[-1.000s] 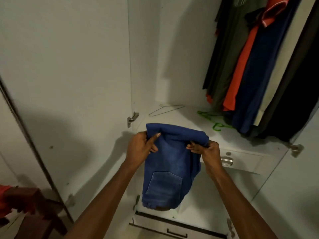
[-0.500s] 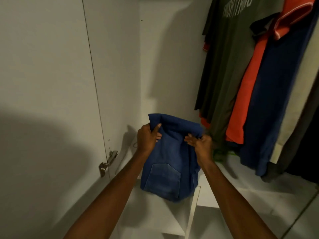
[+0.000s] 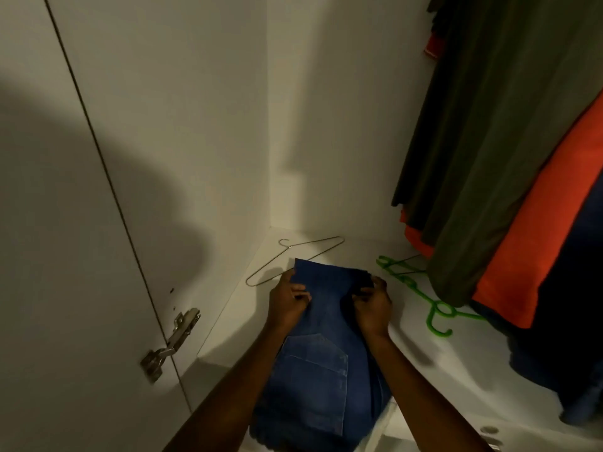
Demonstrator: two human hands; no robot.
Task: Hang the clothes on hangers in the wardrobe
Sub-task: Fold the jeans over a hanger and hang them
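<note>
Both forearms bare, reaching forward from the near edge, converging toward the far middle. Left hand (image 3: 287,303) fingers curled, pinching blue cloth. Right hand (image 3: 372,306) likewise curled, gripping the same cloth, knuckles up, just beside the left.

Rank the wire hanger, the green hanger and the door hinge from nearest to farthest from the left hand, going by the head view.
From the left hand:
1. Wire hanger, on the shelf just beyond its fingers.
2. Door hinge, lower left on the door.
3. Green hanger, on the shelf to the right, past the right hand.
</note>
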